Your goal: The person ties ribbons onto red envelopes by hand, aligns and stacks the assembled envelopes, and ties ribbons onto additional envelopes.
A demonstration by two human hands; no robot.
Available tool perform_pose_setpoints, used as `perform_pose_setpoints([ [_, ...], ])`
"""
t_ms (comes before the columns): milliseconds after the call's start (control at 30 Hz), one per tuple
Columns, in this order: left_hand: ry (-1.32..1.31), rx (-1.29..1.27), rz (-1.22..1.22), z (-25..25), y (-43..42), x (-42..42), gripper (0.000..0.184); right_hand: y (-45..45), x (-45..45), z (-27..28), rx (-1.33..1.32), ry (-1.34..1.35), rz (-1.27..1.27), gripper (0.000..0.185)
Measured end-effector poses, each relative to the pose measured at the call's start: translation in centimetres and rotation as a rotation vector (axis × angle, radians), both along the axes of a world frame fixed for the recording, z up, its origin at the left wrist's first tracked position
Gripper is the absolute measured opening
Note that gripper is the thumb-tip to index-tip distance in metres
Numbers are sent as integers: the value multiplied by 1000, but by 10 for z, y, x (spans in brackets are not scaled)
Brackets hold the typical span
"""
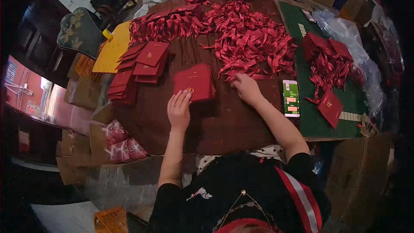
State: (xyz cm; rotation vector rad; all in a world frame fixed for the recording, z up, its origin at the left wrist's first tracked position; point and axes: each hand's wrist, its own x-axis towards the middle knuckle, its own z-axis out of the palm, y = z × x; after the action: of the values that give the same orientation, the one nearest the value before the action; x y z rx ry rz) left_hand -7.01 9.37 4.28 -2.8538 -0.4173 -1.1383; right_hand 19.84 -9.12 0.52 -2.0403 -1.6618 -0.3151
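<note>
My left hand (179, 110) lies with outstretched fingers on the lower left corner of a stack of dark red cards (194, 77) with a gold emblem. At the near edge of a large heap of shiny red ribbons (254, 39), my right hand (246, 88) has its fingers curled together on a ribbon end. Left of the stack under my hand, more red cards (151, 56) lie in overlapping piles. Behind them is a row of cards with ribbons hanging from them (166, 23).
A phone (291, 98) with a lit screen lies right of my right arm. On the green mat (297, 17) are ribboned red cards (330, 56) and a single card (330, 108). Clear plastic (345, 34) covers the mat's far right. A yellow board (113, 51) juts out at left.
</note>
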Motion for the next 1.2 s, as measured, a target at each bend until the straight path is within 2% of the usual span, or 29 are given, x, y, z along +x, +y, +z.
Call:
perform_pose_setpoints([
  [133, -441, 139, -5, 31, -31, -2, 17, -35, -30, 27, 224, 348, -77, 16],
  [200, -446, 128, -77, 52, -52, -11, 17, -53, -37, 42, 373, 656, -128, 13],
  [233, -420, 148, -136, 56, -60, -14, 20, -62, -39, 51, 534, 666, -92, 12],
  [333, -312, 29, -481, 63, -76, -2, 30, -98, -66, 108, 754, 927, -64, 14],
  [400, -209, -29, -612, 48, -82, 13, 33, -120, -75, 142, 874, 787, 99, 16],
  [433, -60, -102, -696, 30, -80, 20, 41, -132, -75, 151, 923, 722, 215, 13],
  [500, 2, -120, -817, 2, -78, 37, 47, -151, -71, 159, 940, 669, 387, 9],
  [533, 44, -163, -878, -23, -73, 45, 49, -156, -67, 159, 918, 544, 349, 7],
  [600, 97, -115, -784, -25, -71, 49, 50, -149, -71, 155, 881, 663, 281, 9],
  [633, 91, -129, -753, -33, -66, 49, 51, -145, -72, 143, 801, 876, 230, 12],
  [667, 113, -96, -653, -31, -64, 47, 53, -134, -68, 130, 728, 954, 218, 14],
  [700, 136, -63, -552, -29, -63, 44, 54, -121, -64, 108, 662, 1067, 96, 12],
  [733, 200, -136, -450, -26, -64, 38, 56, -112, -62, 90, 500, 1119, -24, 11],
  [767, 149, -255, -336, -25, -71, 34, 54, -104, -60, 71, 338, 1162, -142, 11],
  [800, 95, -373, -220, -26, -81, 32, 52, -94, -60, 45, 358, 1116, -135, 12],
  [833, 36, -526, -126, -33, -91, 27, 42, -85, -61, 18, 375, 1072, -128, 13],
  [867, 105, -635, -59, -28, -100, 27, 42, -80, -62, -5, 288, 1102, -175, 16],
  [900, 175, -745, 10, -22, -109, 28, 44, -79, -69, -3, 282, 1108, -168, 16],
  [933, 181, -693, 39, -30, -114, 29, 55, -77, -78, 0, 256, 1131, -224, 17],
  [1000, 225, -724, 125, -22, -120, 38, 59, -72, -86, 1, 199, 1212, -318, 19],
  [1100, 188, -691, 94, -26, -122, 50, 58, -74, -96, -7, 197, 1286, -268, 17],
  [1167, 121, -648, 49, -27, -124, 56, 57, -80, -95, -8, 109, 1187, -277, 16],
  [1200, 123, -651, 42, -26, -126, 59, 57, -83, -96, -5, 88, 1215, -291, 24],
])
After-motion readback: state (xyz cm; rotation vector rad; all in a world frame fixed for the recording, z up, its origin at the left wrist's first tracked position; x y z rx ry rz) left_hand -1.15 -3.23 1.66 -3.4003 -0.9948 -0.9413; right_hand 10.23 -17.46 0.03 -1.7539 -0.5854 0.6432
